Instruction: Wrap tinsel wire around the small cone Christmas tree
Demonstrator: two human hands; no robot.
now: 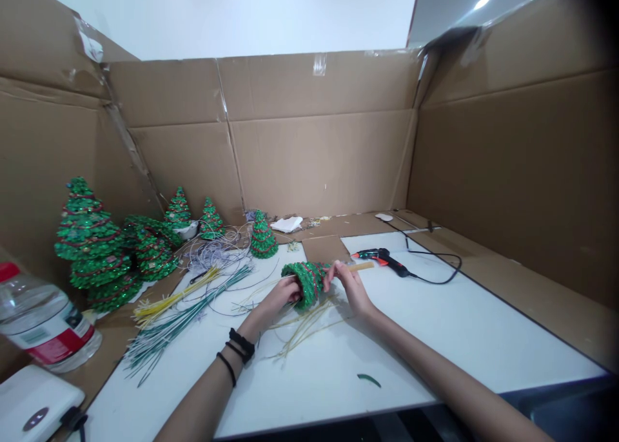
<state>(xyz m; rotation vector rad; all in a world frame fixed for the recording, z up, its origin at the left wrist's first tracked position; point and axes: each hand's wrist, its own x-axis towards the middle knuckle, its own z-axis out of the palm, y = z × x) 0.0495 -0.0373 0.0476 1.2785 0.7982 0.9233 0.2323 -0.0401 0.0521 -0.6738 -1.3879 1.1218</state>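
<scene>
A small green tinsel Christmas tree (pixel 309 283) with red garland lies on its side above the white board, its open base facing left. My left hand (pixel 286 293) is closed on the rim of that base, with some fingers hidden inside. At the tree's narrow end, my right hand (pixel 349 283) has its fingers bent and pinched around a flat tan stick (pixel 362 267), which sticks out to the right. Its fingertips touch or nearly touch the tree. Under the tree, loose pale-yellow wire strands (pixel 302 329) spread over the board.
A glue gun (pixel 384 259) with a black cord lies to the right. Yellow wires (pixel 178 297) and green wires (pixel 186 319) lie left, near tangled clear string (pixel 207 254). Finished trees (pixel 91 236), a water bottle (pixel 46 319) and a white device (pixel 36 406) line the left. Cardboard walls (pixel 319 152) surround the board.
</scene>
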